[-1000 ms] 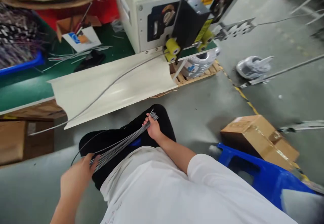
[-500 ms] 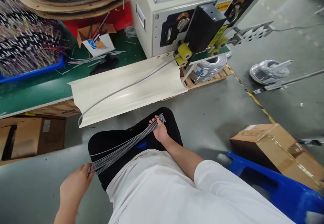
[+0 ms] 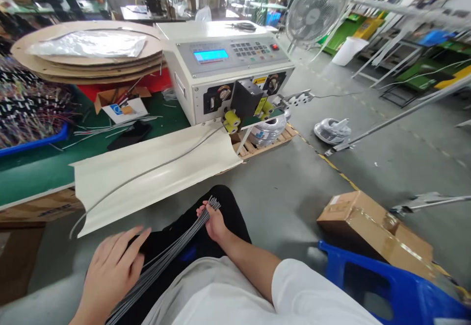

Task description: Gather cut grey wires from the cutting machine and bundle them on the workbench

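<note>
Across my lap lies a bundle of grey cables (image 3: 167, 259), and my right hand (image 3: 214, 222) is closed around its far end, with the cut tips poking out past the fingers. My left hand (image 3: 116, 268) is raised above the bundle's near end, fingers spread and nothing visible in them; it covers part of the cables. Ahead, a single grey cable (image 3: 147, 169) runs from the yellow rollers (image 3: 231, 119) of a wire-cutting machine (image 3: 191, 77) down a cream chute (image 3: 158, 178). Its free end hangs over the chute's left edge.
Left on the green bench (image 3: 33, 178) are a blue tray (image 3: 35, 147) of wires, stacked cardboard discs (image 3: 88, 72), a small box (image 3: 125, 109) and a dark phone-like object (image 3: 130, 136). On the right are a cardboard box (image 3: 368, 232) and a blue plastic stool (image 3: 397, 276). A fan (image 3: 317, 9) stands behind.
My left hand has let go of the cable ends, risen and spread its fingers. My right hand still grips the bundle. The view has tilted up, showing the machine's display and the room behind.
</note>
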A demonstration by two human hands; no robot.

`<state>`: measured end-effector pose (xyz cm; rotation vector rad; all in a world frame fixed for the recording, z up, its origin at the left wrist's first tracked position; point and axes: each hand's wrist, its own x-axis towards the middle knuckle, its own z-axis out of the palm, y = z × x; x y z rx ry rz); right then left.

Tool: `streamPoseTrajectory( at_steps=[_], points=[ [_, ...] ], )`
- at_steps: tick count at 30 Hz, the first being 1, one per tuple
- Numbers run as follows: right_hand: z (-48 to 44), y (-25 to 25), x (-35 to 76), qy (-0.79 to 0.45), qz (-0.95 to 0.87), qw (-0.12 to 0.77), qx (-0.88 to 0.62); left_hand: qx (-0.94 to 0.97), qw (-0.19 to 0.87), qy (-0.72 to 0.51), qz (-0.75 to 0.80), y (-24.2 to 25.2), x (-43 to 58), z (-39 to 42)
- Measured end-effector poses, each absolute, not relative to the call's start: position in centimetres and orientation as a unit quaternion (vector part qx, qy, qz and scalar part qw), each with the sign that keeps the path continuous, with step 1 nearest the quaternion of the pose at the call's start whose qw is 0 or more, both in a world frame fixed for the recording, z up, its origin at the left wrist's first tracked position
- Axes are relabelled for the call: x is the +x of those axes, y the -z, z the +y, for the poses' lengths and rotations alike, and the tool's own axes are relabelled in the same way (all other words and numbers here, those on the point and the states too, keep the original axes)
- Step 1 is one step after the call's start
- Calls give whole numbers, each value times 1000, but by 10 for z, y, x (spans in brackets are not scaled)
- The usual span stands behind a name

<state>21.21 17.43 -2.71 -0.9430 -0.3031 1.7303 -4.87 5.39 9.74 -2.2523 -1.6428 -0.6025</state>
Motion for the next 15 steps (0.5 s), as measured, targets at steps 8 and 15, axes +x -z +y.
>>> streamPoseTrajectory(
  at_steps=[8, 15],
  points=[
    [177, 32, 219, -743, -127, 538, -377, -726, 195, 222, -620, -163, 13, 172],
    [181, 37, 220, -752, -127, 530, -370, -754, 186, 194, -600, -144, -11, 144]
  ],
)
